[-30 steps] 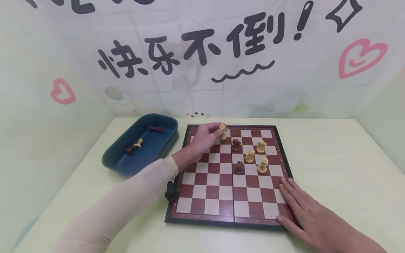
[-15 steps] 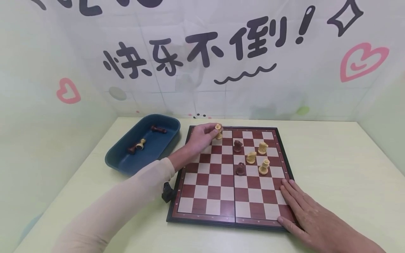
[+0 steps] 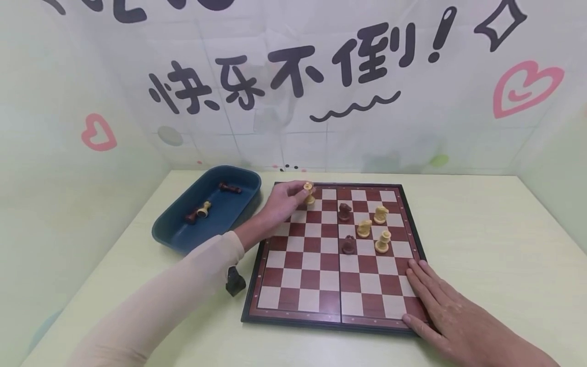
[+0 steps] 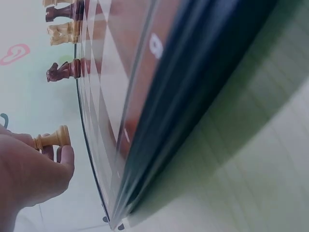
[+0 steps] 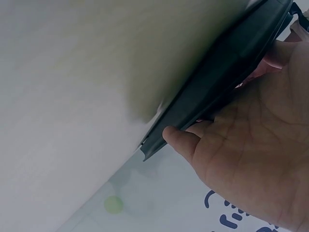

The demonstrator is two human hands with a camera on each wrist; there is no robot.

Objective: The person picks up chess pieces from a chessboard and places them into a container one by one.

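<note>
Since half a second ago, the left hand [image 3: 281,201] and the pale chess piece [image 3: 309,192] it carries have shifted a little leftward over the far rows of the chessboard [image 3: 311,280]; the right hand [image 3: 451,311] has stayed put. Nearest, that right hand lies flat at the board's near right corner, its straight fingers [image 3: 422,279] close together and the thumb apart, gripping nothing. A thin cream sleeve [image 3: 183,285] covers the left forearm, with a small black block [image 3: 235,282] by the wrist. Smooth red-brown and off-white squares fill the black-edged board, divided by a dark centre seam; one rim character [image 4: 155,46] is too blurred to read surely. On the right half stand a dark piece [image 3: 348,245] and a tall pale piece [image 3: 382,242], then a pale knight [image 3: 364,228], and farther back another pale knight [image 3: 380,214] and a dark knight [image 3: 345,211]. Beyond, the left fingers pinch the rounded, turned piece upright, its base clear of the squares. To its left, a rounded blue tray [image 3: 229,209] sits on the pale surface [image 3: 495,229], holding one pale piece [image 3: 204,209] and two dark pieces [image 3: 229,187]. At the back, a white backdrop [image 3: 367,142] bears bold dark writing [image 3: 293,71], "快乐不倒!", above a wavy line [image 3: 355,108].
</note>
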